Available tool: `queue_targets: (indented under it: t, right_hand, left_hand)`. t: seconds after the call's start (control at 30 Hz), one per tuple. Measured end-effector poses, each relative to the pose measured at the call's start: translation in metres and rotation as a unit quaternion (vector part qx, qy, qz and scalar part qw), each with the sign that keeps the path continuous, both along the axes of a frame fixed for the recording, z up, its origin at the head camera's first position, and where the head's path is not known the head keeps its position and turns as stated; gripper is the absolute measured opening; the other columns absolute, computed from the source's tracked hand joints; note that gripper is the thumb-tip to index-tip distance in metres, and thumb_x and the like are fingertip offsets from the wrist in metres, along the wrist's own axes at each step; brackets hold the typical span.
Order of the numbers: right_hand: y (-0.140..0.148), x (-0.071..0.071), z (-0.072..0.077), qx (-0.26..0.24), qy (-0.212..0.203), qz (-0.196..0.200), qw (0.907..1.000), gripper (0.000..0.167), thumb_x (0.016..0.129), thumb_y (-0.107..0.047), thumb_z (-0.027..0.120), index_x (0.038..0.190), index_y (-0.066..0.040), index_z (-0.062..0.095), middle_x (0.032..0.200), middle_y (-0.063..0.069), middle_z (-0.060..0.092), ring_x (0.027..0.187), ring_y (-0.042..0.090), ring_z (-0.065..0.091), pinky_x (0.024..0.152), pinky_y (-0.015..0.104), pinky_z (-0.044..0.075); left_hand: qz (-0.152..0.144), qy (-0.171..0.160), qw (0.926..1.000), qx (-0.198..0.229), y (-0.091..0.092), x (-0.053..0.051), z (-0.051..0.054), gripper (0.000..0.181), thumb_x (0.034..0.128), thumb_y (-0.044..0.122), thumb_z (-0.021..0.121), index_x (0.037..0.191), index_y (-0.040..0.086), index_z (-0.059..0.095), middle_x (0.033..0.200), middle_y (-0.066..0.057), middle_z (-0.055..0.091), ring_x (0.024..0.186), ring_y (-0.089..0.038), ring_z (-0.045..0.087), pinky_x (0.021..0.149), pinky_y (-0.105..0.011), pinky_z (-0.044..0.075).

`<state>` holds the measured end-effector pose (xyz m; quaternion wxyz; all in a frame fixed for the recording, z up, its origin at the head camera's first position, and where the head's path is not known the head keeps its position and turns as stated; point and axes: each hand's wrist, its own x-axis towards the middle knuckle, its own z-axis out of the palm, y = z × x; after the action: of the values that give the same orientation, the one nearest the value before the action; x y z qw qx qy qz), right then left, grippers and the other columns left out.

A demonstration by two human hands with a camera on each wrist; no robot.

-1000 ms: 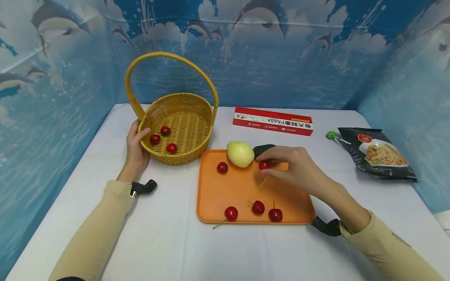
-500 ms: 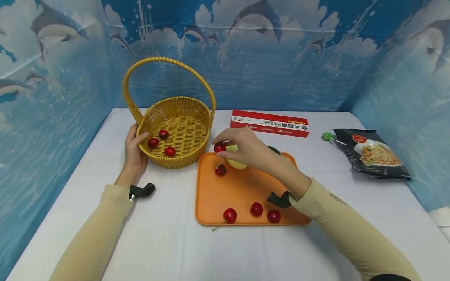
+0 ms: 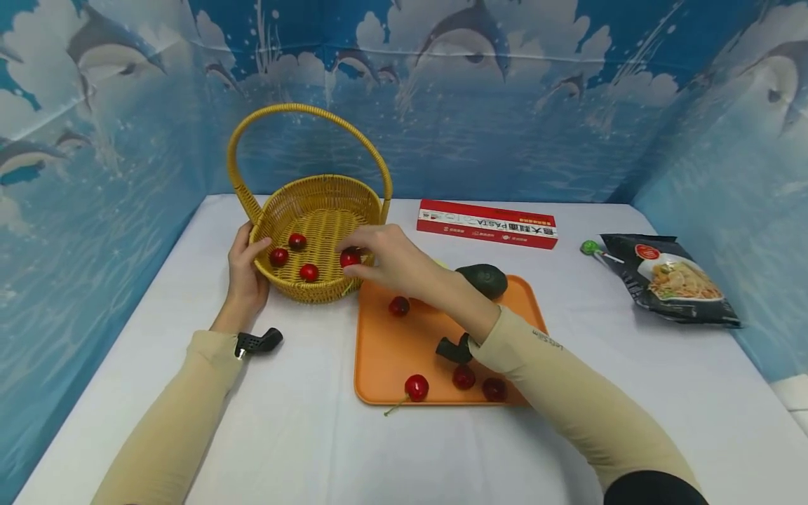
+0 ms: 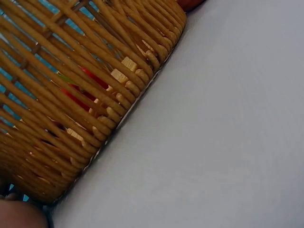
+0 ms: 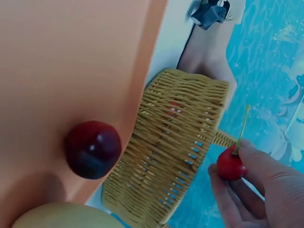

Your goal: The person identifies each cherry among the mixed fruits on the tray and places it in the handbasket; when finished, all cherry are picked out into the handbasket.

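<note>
My left hand (image 3: 245, 275) holds the left rim of the yellow wicker basket (image 3: 337, 214), thumb over the edge. Three cherries lie inside the basket, among them a near one (image 3: 308, 272). Over the basket's right rim, my right hand (image 3: 400, 261) pinches another cherry (image 5: 231, 164) between thumb and fingers, its green stem sticking out. Several cherries rest on the orange tray (image 3: 379, 351), one of them (image 5: 93, 149) close to its basket-side edge. A pale yellow fruit (image 5: 66, 217) is mostly hidden behind the right hand in the head view.
A dark green avocado (image 3: 485, 280) sits at the tray's far edge. Behind the tray lies a red pasta box (image 3: 486, 224). To the right are a green lollipop (image 3: 590, 247) and a black food bag (image 3: 672, 280). A dolphin-print curtain (image 3: 404, 140) encloses the white table.
My right hand has carried the cherry left from above the tray's far side to the basket's right rim. The left hand stays on the basket, which keeps its place.
</note>
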<state>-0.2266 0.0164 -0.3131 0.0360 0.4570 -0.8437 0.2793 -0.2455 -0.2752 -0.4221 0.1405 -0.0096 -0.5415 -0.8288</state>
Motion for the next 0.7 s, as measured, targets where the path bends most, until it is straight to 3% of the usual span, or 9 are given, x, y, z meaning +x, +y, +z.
queue_targets:
  t: [0.3, 0.47, 0.7]
  right_hand:
    - [0.026, 0.002, -0.002, -0.057, -0.02, -0.027, 0.9978, 0.038, 0.096, -0.016, 0.079, 0.132, -0.007, 0.071, 0.127, 0.006, 0.074, 0.115, 0.019, 0.073, 0.101, 0.034, 0.058]
    - [0.046, 0.01, -0.001, -0.043, -0.021, -0.039, 0.9981, 0.036, 0.096, -0.018, 0.078, 0.13, -0.008, 0.072, 0.125, 0.007, 0.075, 0.114, 0.021, 0.073, 0.101, 0.038, 0.059]
    - [0.068, 0.023, -0.009, -0.057, -0.061, -0.051, 0.9952, 0.034, 0.095, -0.017, 0.08, 0.128, -0.009, 0.074, 0.122, 0.005, 0.077, 0.113, 0.021, 0.075, 0.1, 0.04, 0.06]
  left_hand:
    - [-0.006, 0.012, 0.9999, -0.002, 0.001, -0.002, 0.001, 0.054, 0.0995, 0.008, 0.05, 0.153, 0.003, 0.044, 0.148, -0.015, 0.045, 0.141, -0.031, 0.041, 0.123, -0.036, 0.035]
    - [-0.003, 0.011, 0.9999, 0.003, 0.001, -0.004, 0.001, 0.053, 0.0984, 0.008, 0.05, 0.151, 0.004, 0.046, 0.147, -0.014, 0.046, 0.139, -0.03, 0.042, 0.121, -0.036, 0.036]
    - [-0.004, 0.005, 0.9999, 0.009, 0.001, 0.0, 0.003, 0.052, 0.0984, 0.008, 0.052, 0.151, 0.005, 0.047, 0.146, -0.012, 0.047, 0.138, -0.028, 0.043, 0.122, -0.035, 0.036]
